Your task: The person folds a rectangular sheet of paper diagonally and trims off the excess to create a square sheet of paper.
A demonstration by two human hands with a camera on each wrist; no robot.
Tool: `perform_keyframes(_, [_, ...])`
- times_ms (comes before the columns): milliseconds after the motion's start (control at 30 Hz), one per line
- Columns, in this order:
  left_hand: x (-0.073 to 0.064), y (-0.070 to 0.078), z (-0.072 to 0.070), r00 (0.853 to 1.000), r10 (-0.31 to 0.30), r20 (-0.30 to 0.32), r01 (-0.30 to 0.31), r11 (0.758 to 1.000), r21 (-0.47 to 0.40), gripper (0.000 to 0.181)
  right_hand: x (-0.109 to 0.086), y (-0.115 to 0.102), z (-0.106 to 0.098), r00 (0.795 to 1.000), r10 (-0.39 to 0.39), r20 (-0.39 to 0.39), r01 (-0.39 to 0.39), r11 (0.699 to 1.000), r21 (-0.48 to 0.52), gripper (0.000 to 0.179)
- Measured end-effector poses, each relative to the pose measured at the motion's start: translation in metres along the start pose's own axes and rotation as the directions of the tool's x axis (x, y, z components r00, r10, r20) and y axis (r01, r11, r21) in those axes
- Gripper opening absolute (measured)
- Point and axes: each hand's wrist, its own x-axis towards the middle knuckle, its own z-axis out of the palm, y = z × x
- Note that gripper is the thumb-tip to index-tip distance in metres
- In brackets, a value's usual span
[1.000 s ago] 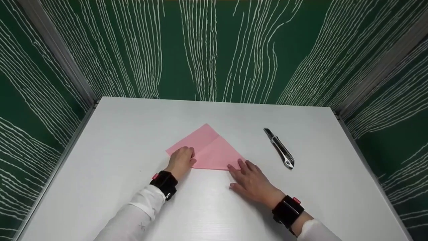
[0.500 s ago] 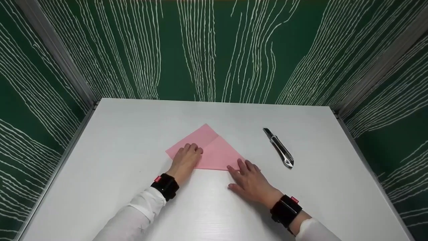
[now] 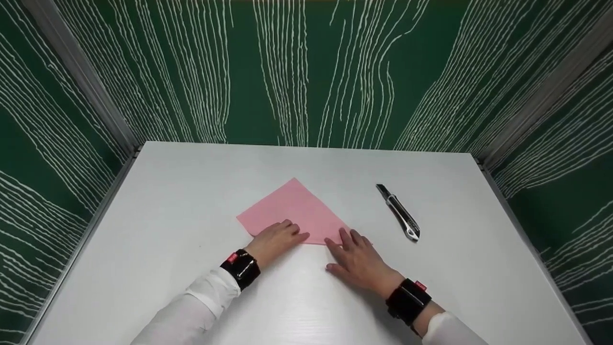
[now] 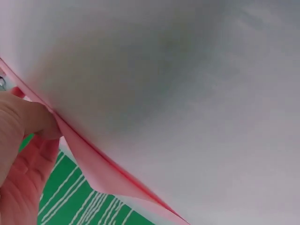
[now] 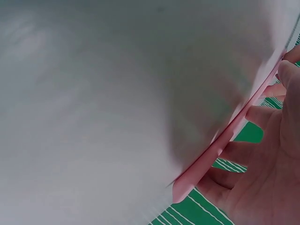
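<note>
A folded sheet of pink paper (image 3: 292,206) lies flat on the white table, one corner pointing away and its long folded edge facing me. My left hand (image 3: 275,241) presses on the left part of that edge, thumb reaching right along it. In the left wrist view the thumb (image 4: 40,119) touches the pink edge, and the paper's left end stands slightly off the table. With spread fingers my right hand (image 3: 361,262) rests on the paper's right corner, partly hiding it. Several of its fingertips touch the pink strip (image 5: 206,164) in the right wrist view.
A utility knife (image 3: 400,213) lies right of the paper, its dark tip pointing away. Behind the white table (image 3: 191,177) rises a green wall (image 3: 268,72) with white lines. Grey metal posts (image 3: 86,72) stand at the back corners.
My left hand has moved across the paper, then back toward the near folded edge, with its thumb now further right. My right hand and the paper stay nearly in place.
</note>
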Motion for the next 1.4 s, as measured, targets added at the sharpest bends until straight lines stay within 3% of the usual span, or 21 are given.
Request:
perform_keyframes(100, [0.0,0.002,-0.002,1.0,0.001,0.008,-0.001,1.0,-0.012,0.062,0.0,0.0,0.0,1.0,-0.003,-0.006,0.003,1.0,-0.007,0.063])
perform_keyframes(333, [-0.001,0.009,-0.006,0.999,0.024,0.042,-0.028,0.993,0.111,0.077,0.0,0.001,-0.001,0.999,-0.036,-0.04,0.035,0.999,-0.014,0.06])
perform_keyframes(700, [0.004,0.023,-0.015,0.988,-0.056,0.145,0.03,0.984,0.176,0.068,0.004,-0.006,-0.006,0.997,-0.045,-0.057,0.045,0.999,0.005,0.06])
perform_keyframes(967, [0.008,0.026,-0.017,0.975,-0.086,0.206,0.049,0.982,0.181,0.066,0.012,-0.016,-0.008,0.997,-0.071,0.032,0.07,0.997,0.016,0.066])
perform_keyframes(1200, [0.008,0.027,-0.02,0.963,-0.105,0.249,0.058,0.98,0.188,0.071,0.015,-0.023,-0.006,0.992,-0.114,0.061,0.113,0.993,0.019,0.067])
perform_keyframes(1400, [0.007,0.034,-0.021,0.957,-0.159,0.241,0.125,0.981,0.151,0.06,0.011,-0.021,-0.003,0.992,-0.099,0.083,0.097,0.995,0.03,0.066])
